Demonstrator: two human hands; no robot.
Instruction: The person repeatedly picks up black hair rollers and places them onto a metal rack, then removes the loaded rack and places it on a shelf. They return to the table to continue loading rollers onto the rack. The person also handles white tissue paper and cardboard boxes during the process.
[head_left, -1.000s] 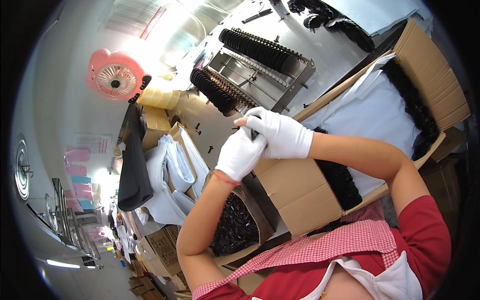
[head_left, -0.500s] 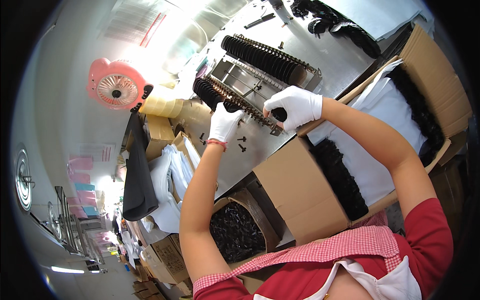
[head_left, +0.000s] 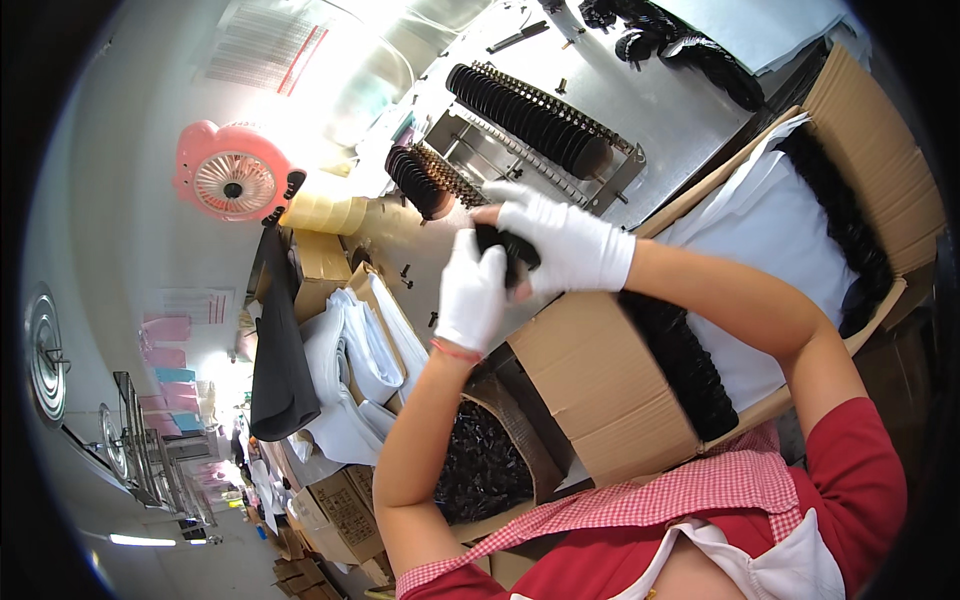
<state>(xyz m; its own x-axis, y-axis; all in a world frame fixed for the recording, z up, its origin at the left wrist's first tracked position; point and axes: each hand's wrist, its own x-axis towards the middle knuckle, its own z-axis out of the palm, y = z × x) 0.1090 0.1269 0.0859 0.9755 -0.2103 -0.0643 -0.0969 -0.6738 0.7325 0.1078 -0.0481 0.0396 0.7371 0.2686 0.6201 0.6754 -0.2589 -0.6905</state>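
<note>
Both my hands wear white gloves with some fingertips bare, and they meet over the near end of a metal rack (head_left: 480, 160). Between them is a small bundle of black round pieces (head_left: 507, 250), partly hidden by the fingers. My left hand (head_left: 472, 295) is closed on its near left side, thumb and fingers up. From the right, my right hand (head_left: 565, 243) closes over the same bundle, slightly blurred. Beyond them, the rack carries a long row of black discs (head_left: 530, 120) along its right side. A shorter row of black discs (head_left: 415, 180) lines its left side.
An open cardboard box (head_left: 600, 380) with white sheets and black frilly pieces stands at right. Below the table, another box holds many small black parts (head_left: 485, 465). Small dark screws (head_left: 406, 275) lie on the metal table. A pink fan (head_left: 235, 172) is at left.
My left hand has left the rack's left row and come right and nearer to me, joining my right hand. The right hand has shifted left. The left row's near end now shows fewer discs.
</note>
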